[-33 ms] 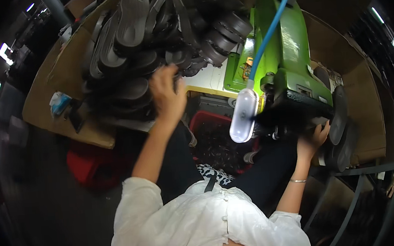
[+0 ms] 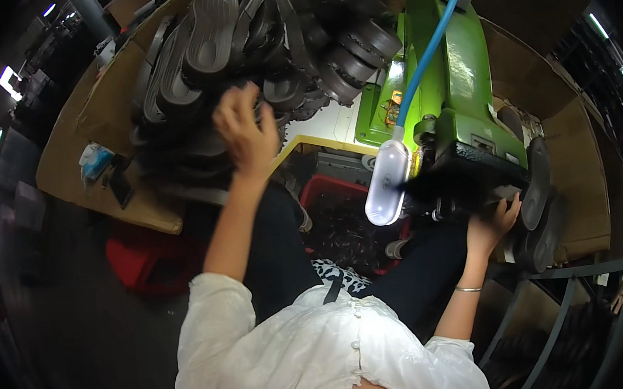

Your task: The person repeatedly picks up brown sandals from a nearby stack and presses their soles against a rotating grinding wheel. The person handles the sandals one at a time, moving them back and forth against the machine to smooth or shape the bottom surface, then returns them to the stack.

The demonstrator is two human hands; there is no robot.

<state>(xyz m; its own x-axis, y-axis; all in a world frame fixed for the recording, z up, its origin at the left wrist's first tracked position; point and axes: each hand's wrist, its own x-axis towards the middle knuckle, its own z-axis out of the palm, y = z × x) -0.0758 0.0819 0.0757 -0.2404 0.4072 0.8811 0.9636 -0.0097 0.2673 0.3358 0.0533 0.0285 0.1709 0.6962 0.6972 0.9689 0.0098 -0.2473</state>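
Note:
My left hand (image 2: pixel 248 133) is raised in front of a heap of dark brown sandals (image 2: pixel 212 33); its fingers are parted and slightly curled, and nothing shows in them. Behind it the lower sandals are smeared by blur. My right hand (image 2: pixel 491 229) is at the front of a green machine (image 2: pixel 465 85), its fingers bent against the underside of a dark, blurred shape (image 2: pixel 448 186). What those fingers grip is too dark to make out. A white oval lamp (image 2: pixel 388 184) on a blue stem hangs left of the dark shape.
Cardboard (image 2: pixel 75 159) borders the heap on the left, with a blue-and-white packet (image 2: pixel 95 161) on it. Below the table's yellow edge (image 2: pixel 329 142) stands a red bin (image 2: pixel 325 186) of dark scraps. More dark sandals (image 2: pixel 539 208) lean at right, above a metal rail (image 2: pixel 592 268).
My left hand has shifted a little to the left and up, away from the table's edge. My right hand stays at the machine's front.

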